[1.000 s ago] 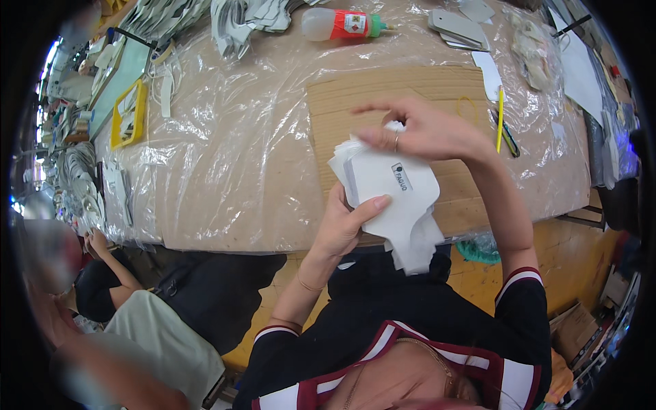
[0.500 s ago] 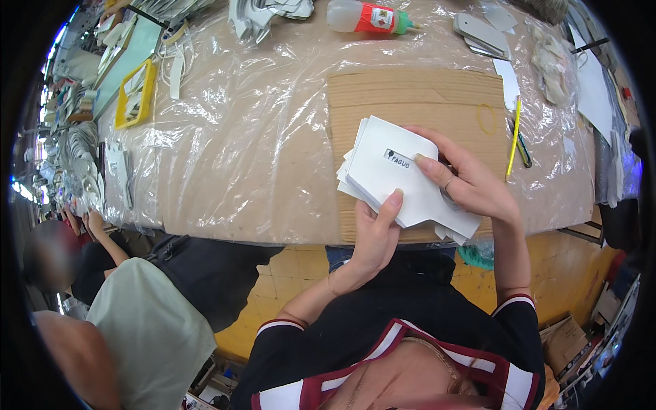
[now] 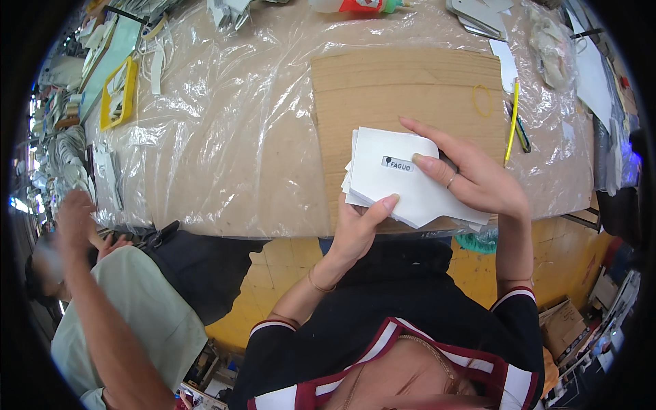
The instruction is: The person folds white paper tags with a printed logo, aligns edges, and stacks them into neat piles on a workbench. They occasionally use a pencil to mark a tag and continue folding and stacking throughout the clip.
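Note:
Both my hands hold a stack of white, flat cut pieces just above the cardboard sheet. The top piece has a rounded corner, a narrower tail toward the lower right and a small grey printed label. My left hand grips the near left edge, thumb on top and fingers hidden underneath. At the right side, my right hand has its thumb on the top piece near the label and its other fingers around the far edge. The pieces in the stack are slightly fanned, with uneven edges on the left.
A cardboard sheet lies on the plastic-covered table. Right of it are a yellow pencil, a dark pen-like tool and white pieces. A bottle lies at the far edge. Left are a yellow tray and a co-worker's arm.
The stack has turned slightly clockwise in my hands, so its label now sits nearly level. The table has shifted up in view. The co-worker at left has raised an arm.

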The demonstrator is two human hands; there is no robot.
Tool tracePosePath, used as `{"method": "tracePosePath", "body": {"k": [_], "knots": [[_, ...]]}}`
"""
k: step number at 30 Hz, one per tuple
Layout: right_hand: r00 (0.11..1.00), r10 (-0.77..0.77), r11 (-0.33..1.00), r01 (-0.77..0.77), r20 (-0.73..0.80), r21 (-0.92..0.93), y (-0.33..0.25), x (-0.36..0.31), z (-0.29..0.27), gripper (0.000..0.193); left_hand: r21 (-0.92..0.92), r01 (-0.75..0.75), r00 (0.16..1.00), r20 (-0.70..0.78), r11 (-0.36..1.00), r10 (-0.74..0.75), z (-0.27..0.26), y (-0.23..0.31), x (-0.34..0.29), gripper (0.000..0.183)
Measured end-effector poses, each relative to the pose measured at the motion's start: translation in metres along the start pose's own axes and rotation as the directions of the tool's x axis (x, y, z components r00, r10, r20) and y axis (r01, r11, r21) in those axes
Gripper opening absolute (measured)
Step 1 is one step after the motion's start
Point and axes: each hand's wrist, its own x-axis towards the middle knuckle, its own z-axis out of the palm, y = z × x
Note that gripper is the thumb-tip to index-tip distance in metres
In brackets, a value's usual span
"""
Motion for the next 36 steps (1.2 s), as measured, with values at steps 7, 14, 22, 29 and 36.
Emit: {"method": "tracePosePath", "body": {"k": [7,14,22,29,36], "knots": [[0.997,0.023,0.999,-0.024,-0.076,-0.02,0.003,0.0,0.022,0.05,-0.05,0.067,0.994,-0.081,0.997,-0.071,-0.001,-0.004,0.001,0.054],[0.985,0.04,0.995,-0.055,-0.169,-0.087,-0.001,-0.004,0.029,0.05,-0.104,0.047,0.975,-0.212,0.993,-0.069,0.015,0.0,0.012,0.044],[0.971,0.028,0.997,-0.045,-0.237,-0.068,0.007,0.008,0.031,0.05,-0.065,0.094,0.918,-0.38,0.993,-0.112,0.028,0.004,0.02,0.038],[0.885,-0.17,0.941,0.015,-0.434,-0.338,0.012,0.007,0.038,0.04,-0.031,0.102,0.907,-0.407,0.994,-0.106,0.032,0.007,0.019,0.04],[0.862,0.075,0.997,-0.064,-0.502,0.038,0.024,0.002,0.025,0.026,0.106,0.063,0.962,-0.269,0.992,-0.032,0.022,0.006,0.013,0.054]]}}
